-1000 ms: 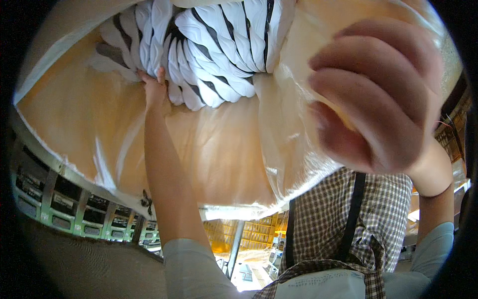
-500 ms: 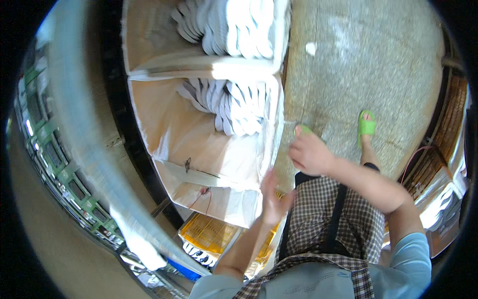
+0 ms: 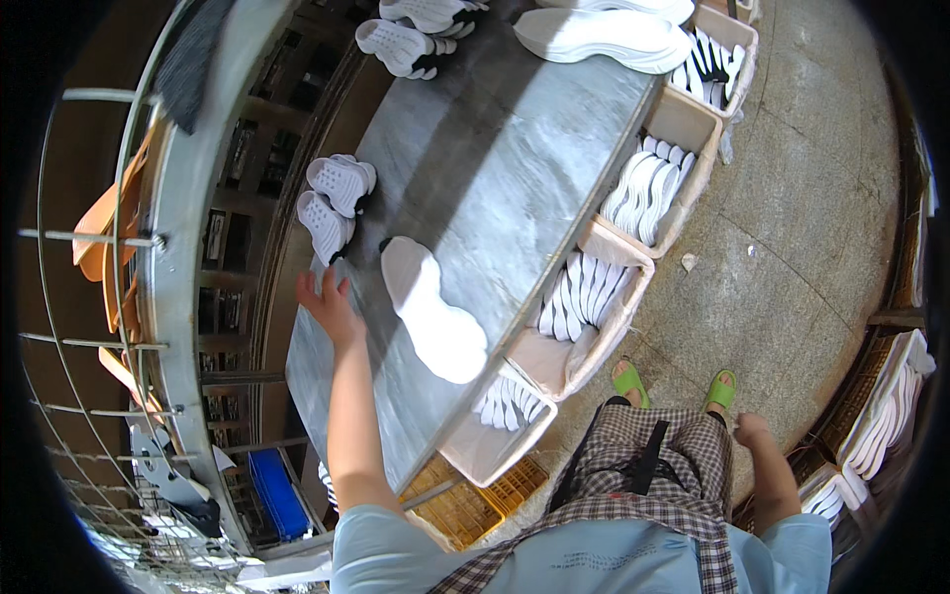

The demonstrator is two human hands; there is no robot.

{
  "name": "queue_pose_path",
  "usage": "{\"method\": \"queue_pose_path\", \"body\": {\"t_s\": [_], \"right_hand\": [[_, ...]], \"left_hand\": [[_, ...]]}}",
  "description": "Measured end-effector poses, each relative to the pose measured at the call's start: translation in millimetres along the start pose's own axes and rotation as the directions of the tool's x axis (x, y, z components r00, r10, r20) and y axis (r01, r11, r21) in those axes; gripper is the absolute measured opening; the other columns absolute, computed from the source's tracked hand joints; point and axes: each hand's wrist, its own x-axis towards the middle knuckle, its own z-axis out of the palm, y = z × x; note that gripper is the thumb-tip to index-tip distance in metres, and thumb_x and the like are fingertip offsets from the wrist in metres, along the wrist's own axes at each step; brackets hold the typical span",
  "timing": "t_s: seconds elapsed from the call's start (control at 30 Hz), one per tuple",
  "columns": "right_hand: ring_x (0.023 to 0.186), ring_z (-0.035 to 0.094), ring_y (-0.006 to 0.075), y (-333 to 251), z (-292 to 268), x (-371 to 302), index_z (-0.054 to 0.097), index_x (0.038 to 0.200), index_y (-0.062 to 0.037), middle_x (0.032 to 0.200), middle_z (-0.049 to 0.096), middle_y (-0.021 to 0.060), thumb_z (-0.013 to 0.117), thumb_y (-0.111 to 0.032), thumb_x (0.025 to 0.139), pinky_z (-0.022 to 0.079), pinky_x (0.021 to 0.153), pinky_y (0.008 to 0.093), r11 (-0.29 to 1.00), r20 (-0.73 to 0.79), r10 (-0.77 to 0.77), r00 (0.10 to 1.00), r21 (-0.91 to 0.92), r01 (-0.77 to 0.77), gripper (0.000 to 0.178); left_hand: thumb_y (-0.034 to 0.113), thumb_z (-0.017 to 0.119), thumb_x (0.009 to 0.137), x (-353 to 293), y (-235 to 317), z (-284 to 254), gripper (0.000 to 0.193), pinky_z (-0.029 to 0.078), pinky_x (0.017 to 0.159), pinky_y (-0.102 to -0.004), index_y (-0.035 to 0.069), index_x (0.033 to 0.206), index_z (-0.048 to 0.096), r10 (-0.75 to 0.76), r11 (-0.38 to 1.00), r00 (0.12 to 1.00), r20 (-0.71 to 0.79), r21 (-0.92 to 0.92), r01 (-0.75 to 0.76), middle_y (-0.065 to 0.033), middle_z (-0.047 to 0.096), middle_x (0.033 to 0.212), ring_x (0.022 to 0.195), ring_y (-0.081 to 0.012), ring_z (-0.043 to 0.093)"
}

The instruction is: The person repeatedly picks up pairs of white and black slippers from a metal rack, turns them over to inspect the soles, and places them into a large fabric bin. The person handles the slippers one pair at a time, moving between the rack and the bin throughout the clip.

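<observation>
My left hand point(image 3: 333, 305) reaches over the grey marble-patterned table point(image 3: 465, 188), its fingers apart and nothing in them. Just beyond the fingertips stand white perforated shoe pieces with black parts point(image 3: 329, 223), at the table's left edge. To the right of that hand lies a stack of long white shoe soles point(image 3: 432, 315), brightly lit. My right hand point(image 3: 752, 429) hangs low at my right side, away from the table. It looks curled, but its fingers are mostly hidden, and nothing shows in it.
Lined bins with white soles point(image 3: 648, 193) stand along the table's right side. More soles point(image 3: 604, 40) and perforated pieces point(image 3: 394, 48) sit at its far end. Yellow crates point(image 3: 465, 505) are below. A wire rack point(image 3: 99, 342) runs along the left; filled crates point(image 3: 886, 426) stand right.
The view has swung from the lined bins to the table. My left hand has moved out over the table toward the perforated pieces; my right hand has dropped from before me to my side.
</observation>
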Motion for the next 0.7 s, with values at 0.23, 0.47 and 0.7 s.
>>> {"method": "queue_pose_path", "body": {"t_s": [0.23, 0.47, 0.7], "right_hand": [[0.095, 0.061, 0.0350, 14, -8, -36, 0.064, 0.100, -0.0040, 0.101, 0.064, 0.0204, 0.060, -0.019, 0.074, 0.049, 0.082, 0.0409, 0.943, -0.233, 0.234, 0.944, 0.289, -0.163, 0.030], [0.091, 0.062, 0.0352, -83, -19, -36, 0.064, 0.099, -0.0023, 0.096, 0.065, 0.0201, 0.058, -0.018, 0.075, 0.049, 0.080, 0.0402, 0.873, -0.283, 0.075, 0.956, 0.482, 0.075, 0.029], [0.090, 0.062, 0.0351, -112, -27, -49, 0.065, 0.100, -0.0028, 0.094, 0.065, 0.0192, 0.059, -0.017, 0.076, 0.049, 0.079, 0.0406, 0.878, -0.201, 0.020, 0.979, 0.472, 0.079, 0.029]], "left_hand": [[0.037, 0.056, 0.086, 174, -143, -46, 0.060, 0.042, 0.095, -0.0462, 0.013, 0.135, 0.034, -0.616, 0.734, 0.785, 0.072, -0.311, 0.604, -0.0091, 0.032, 0.138, 0.119, -0.0280, 0.039], [0.025, 0.057, 0.089, 248, -219, -72, 0.038, 0.051, 0.079, -0.0365, 0.004, 0.119, 0.051, -0.727, 0.498, 0.637, 0.256, -0.443, 0.746, -0.0095, 0.057, 0.110, 0.099, -0.0257, 0.054], [0.022, 0.054, 0.093, 185, -165, -78, 0.030, 0.050, 0.078, -0.0313, 0.003, 0.116, 0.052, -0.506, 0.589, 0.828, 0.242, -0.604, 0.537, -0.0100, 0.058, 0.106, 0.096, -0.0228, 0.056]]}}
